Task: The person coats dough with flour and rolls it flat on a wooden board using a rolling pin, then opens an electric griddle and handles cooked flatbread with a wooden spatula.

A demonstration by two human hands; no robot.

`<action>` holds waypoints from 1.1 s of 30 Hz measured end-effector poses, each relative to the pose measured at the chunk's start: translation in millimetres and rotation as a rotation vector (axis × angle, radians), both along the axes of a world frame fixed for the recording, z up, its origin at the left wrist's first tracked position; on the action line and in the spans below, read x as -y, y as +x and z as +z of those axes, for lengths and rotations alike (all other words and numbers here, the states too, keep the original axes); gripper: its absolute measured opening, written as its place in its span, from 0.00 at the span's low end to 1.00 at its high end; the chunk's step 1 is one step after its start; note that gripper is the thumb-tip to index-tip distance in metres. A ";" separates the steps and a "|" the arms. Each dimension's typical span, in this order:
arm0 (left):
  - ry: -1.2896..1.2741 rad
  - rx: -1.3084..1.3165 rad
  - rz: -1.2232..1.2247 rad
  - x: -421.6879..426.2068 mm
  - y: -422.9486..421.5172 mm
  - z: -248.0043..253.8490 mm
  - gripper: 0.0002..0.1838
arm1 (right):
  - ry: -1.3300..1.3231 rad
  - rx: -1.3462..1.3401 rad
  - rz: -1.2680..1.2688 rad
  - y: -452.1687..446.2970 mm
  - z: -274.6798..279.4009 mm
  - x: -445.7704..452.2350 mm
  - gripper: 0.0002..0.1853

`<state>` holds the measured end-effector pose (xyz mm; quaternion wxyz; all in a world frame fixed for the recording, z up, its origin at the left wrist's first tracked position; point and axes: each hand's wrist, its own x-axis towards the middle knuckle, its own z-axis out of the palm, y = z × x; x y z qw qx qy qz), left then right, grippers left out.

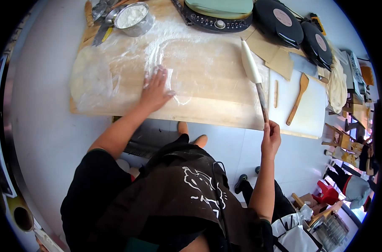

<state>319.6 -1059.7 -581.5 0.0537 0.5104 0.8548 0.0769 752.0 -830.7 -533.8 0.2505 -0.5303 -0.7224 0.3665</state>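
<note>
My left hand (156, 90) lies palm down on the wooden board (212, 80), fingers spread, on a flour-dusted part. A white strip (170, 77) shows beside its fingers; I cannot tell whether it is flour or a flat piece. Past the board's front edge, my right hand (271, 140) grips the near end of a long rolling pin (250, 63). The pin points away from me over the board's right side. Its thick part is pale cream; I cannot tell whether dough is wrapped round it. Loose flour (157, 46) forms a curved line beyond my left hand.
A metal bowl of flour (134, 19) stands back left, above a thin translucent sheet (92, 80). An electric griddle (218, 17) and black round pans (279, 21) line the back. On the right, a white cutting board (300, 103) bears a wooden spatula (298, 98); a cleaver (304, 65) lies behind.
</note>
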 end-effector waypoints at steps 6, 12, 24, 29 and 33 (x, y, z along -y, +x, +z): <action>-0.011 -0.025 -0.133 -111.6 67.2 26.2 0.44 | 0.021 0.208 0.147 -35.2 0.3 8.3 0.14; -0.111 0.031 0.124 -66.0 10.6 19.9 0.41 | 0.272 0.250 0.380 -45.8 7.0 35.2 0.17; 0.064 0.031 -0.603 -54.4 44.9 33.5 0.36 | 0.340 0.306 0.602 -21.0 12.9 88.1 0.27; -0.011 0.139 -0.549 30.2 38.8 57.1 0.35 | 0.264 0.309 0.689 -15.9 17.1 118.9 0.30; 0.089 -0.029 -0.382 -90.5 22.7 27.1 0.32 | 0.301 0.352 0.568 -42.5 21.8 75.9 0.29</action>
